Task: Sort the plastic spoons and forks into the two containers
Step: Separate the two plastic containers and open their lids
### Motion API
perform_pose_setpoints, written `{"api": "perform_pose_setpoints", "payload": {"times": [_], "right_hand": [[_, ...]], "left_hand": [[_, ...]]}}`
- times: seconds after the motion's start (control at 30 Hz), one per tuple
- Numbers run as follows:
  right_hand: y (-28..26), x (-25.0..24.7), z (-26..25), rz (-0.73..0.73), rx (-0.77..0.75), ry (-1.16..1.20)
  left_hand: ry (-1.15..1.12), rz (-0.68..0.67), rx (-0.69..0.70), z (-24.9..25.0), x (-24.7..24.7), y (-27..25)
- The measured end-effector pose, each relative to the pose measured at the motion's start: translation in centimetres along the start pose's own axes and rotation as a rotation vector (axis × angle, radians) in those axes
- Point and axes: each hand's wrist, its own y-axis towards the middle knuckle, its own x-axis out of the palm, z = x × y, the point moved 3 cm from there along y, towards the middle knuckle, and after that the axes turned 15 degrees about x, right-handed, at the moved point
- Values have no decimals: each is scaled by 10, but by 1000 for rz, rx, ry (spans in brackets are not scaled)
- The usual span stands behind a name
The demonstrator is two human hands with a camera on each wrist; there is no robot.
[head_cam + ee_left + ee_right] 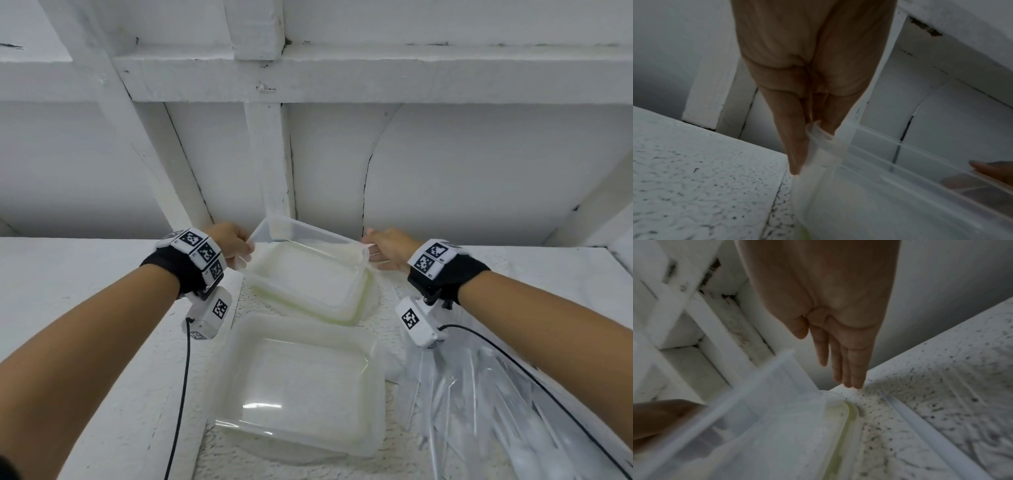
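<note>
bag of cutlery (513, 411) cut off at frame edge, contents blurred

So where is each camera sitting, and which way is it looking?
Head: on the head, looking forward and down at the containers and both forearms.
Left wrist: along the left hand, which grips the clear container by its rim.
Right wrist: along the right hand, fingers straight beside that container.
Shared: all three views show the lifted, tilted clear container.

Black wrist straps (178, 270), checker-marked white camera blocks (208, 313), black cables (181, 394).
</note>
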Motion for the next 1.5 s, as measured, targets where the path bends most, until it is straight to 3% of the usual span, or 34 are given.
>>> {"api": "perform_pose_setpoints", "payload": {"times": [0.23, 0.43, 0.67, 0.97, 1.27, 1.37, 1.5], "right_hand": [[-18, 4, 33, -60, 128, -214], [-17, 11, 35, -91, 152, -107], [-10, 10, 21, -41, 64, 8], [-5, 33, -11, -51, -23, -11], [-5, 28, -9, -16, -14, -85], [-20, 20, -6, 43, -40, -189], [-59, 6, 13, -28, -103, -153]], "left_hand": [[14, -75, -22, 8, 7, 7], [-45, -155, -60, 7, 15, 4], [-379, -48, -80, -16, 14, 5], [-438, 112, -87, -39, 0, -4], [-362, 93, -132, -35, -1, -12], [-302, 80, -148, -34, -5, -22], [-223, 67, -127, -33, -9, -45]]}}
